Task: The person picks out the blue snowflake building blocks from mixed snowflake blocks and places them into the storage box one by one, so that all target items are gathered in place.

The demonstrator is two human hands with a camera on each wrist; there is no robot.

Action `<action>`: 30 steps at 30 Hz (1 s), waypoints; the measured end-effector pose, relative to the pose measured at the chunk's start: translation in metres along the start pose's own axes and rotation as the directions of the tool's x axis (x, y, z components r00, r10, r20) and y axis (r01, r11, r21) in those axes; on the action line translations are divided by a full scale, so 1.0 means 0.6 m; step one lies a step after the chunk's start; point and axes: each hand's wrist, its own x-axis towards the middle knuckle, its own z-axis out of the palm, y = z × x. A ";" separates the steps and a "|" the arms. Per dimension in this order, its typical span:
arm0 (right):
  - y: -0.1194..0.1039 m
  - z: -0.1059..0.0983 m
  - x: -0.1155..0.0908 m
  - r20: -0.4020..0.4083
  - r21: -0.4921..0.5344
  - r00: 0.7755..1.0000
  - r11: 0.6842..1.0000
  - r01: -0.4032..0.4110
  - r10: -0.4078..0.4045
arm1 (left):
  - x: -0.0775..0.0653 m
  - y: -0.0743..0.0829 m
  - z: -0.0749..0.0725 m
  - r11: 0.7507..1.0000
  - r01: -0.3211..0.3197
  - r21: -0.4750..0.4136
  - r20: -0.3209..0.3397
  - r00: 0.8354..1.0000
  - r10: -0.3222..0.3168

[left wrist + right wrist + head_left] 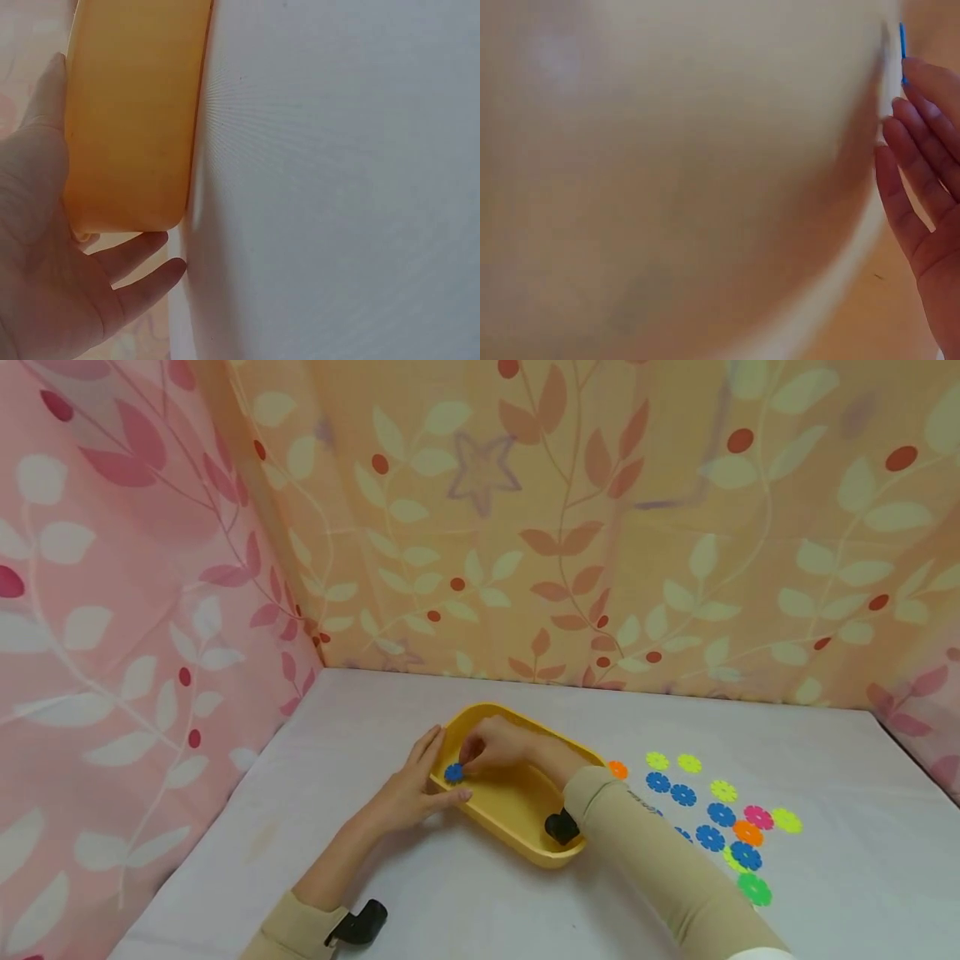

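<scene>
Right hand (495,747) pinches a blue disc (453,772) inside the yellow tray (517,803); left hand (407,792), spread, touches its rim.

Left hand (408,795) lies spread, right hand (495,745) pinches.

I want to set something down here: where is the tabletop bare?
The white tabletop is bare in front of the yellow tray, between the beige sleeves; left of the left hand, toward the pink floral curtain; and behind the tray. Crowded: right of the tray, where flower-shaped discs lie scattered, and the tray's left end, where the right hand holds a blue disc.
</scene>
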 end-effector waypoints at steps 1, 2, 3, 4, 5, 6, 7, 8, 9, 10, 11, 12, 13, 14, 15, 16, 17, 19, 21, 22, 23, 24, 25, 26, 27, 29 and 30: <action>-0.001 0.002 0.000 0.004 0.000 1.000 1.000 0.003 -0.003 | -0.001 0.000 0.000 1.000 -0.001 0.001 -0.001 1.000 0.001; -0.001 0.004 0.000 0.008 -0.004 1.000 1.000 0.008 -0.007 | -0.001 0.000 0.000 1.000 0.001 0.001 0.000 1.000 -0.001; -0.001 0.006 0.000 0.011 -0.012 1.000 1.000 0.015 -0.015 | -0.001 0.000 0.000 1.000 0.001 0.001 0.000 1.000 -0.001; -0.001 0.008 0.000 0.014 -0.018 1.000 1.000 0.022 -0.022 | -0.001 0.000 -0.001 1.000 0.005 0.001 0.003 1.000 -0.005; 0.000 0.009 0.000 0.017 -0.023 1.000 0.999 0.026 -0.026 | -0.001 -0.001 0.000 1.000 0.008 -0.001 0.005 1.000 -0.008; 0.001 0.011 0.000 0.016 -0.029 0.999 0.999 0.033 -0.033 | -0.002 0.000 0.000 1.000 0.008 -0.003 0.005 1.000 -0.008; 0.002 0.012 0.000 0.014 -0.035 0.999 0.999 0.040 -0.039 | -0.002 0.000 0.000 1.000 0.014 -0.004 0.007 1.000 -0.014; 0.003 0.013 0.000 0.011 -0.041 0.999 0.998 0.045 -0.044 | -0.002 0.000 -0.001 1.000 0.018 -0.004 0.008 1.000 -0.018; 0.004 0.014 0.000 0.008 -0.046 0.999 0.998 0.050 -0.049 | -0.002 0.000 0.000 1.000 0.018 -0.005 0.006 1.000 -0.018; 0.005 0.015 0.000 0.005 -0.046 0.999 0.998 0.051 -0.051 | -0.002 0.001 0.000 1.000 0.016 -0.005 0.003 1.000 -0.016; 0.006 0.015 0.000 0.002 -0.046 0.999 0.998 0.053 -0.053 | -0.002 0.001 0.000 1.000 0.011 -0.006 -0.001 1.000 -0.011; 0.007 0.014 0.000 0.000 -0.042 0.999 0.998 0.053 -0.053 | -0.002 0.001 0.000 1.000 0.010 -0.005 -0.003 1.000 -0.010; 0.007 0.013 0.000 0.001 -0.034 0.999 0.998 0.046 -0.046 | -0.002 0.001 0.000 1.000 0.013 -0.003 -0.003 1.000 -0.013; 0.007 0.012 -0.001 0.005 -0.022 0.999 0.999 0.037 -0.037 | -0.002 0.002 0.000 1.000 0.013 -0.004 -0.004 1.000 -0.013; 0.006 0.010 -0.001 0.009 -0.011 1.000 1.000 0.026 -0.026 | -0.001 0.001 0.000 1.000 0.015 -0.003 -0.006 1.000 -0.015; 0.006 0.007 -0.003 0.011 -0.001 1.000 1.000 0.015 -0.015 | -0.001 0.002 0.001 1.000 0.018 -0.003 -0.004 1.000 -0.018; 0.005 0.003 -0.006 0.010 0.007 1.000 1.000 0.004 -0.004 | 0.000 0.002 0.002 1.000 0.020 -0.002 -0.003 1.000 -0.020; 0.001 -0.009 -0.012 -0.001 0.011 1.000 1.000 -0.009 0.009 | 0.001 0.002 0.003 1.000 0.029 0.005 -0.001 1.000 -0.029; -0.007 -0.027 -0.021 -0.030 -0.005 1.000 1.000 0.006 -0.006 | 0.001 0.002 0.004 0.999 0.034 0.008 -0.001 0.999 -0.034; -0.012 -0.038 -0.026 -0.047 -0.007 0.999 1.000 0.019 -0.019 | 0.001 0.002 0.004 0.999 0.034 0.008 -0.002 0.999 -0.034; -0.017 -0.050 -0.032 -0.065 -0.010 0.997 1.000 0.029 -0.029 | 0.001 0.002 0.003 0.999 0.033 0.008 -0.003 0.999 -0.033; -0.022 -0.062 -0.039 -0.083 -0.010 0.996 0.999 0.042 -0.042 | 0.001 0.002 0.003 0.999 0.034 0.008 -0.002 0.999 -0.034; -0.027 -0.074 -0.046 -0.098 -0.001 0.994 0.999 0.048 -0.048 | 0.001 0.002 0.002 0.999 0.031 0.007 -0.002 1.000 -0.031; -0.030 -0.085 -0.055 -0.111 0.007 0.993 0.999 0.053 -0.052 | 0.001 0.001 0.002 1.000 0.028 0.007 -0.003 1.000 -0.028; -0.033 -0.095 -0.063 -0.124 0.019 0.991 0.998 0.053 -0.050 | 0.001 0.001 0.001 1.000 0.025 0.009 -0.004 1.000 -0.025; -0.034 -0.112 -0.082 -0.146 0.043 0.989 0.998 0.046 -0.039 | 0.001 0.000 0.001 1.000 0.021 0.013 -0.005 1.000 -0.021; -0.033 -0.119 -0.092 -0.156 0.057 0.987 0.998 0.041 -0.032 | 0.001 0.000 0.001 1.000 0.021 0.016 -0.007 1.000 -0.021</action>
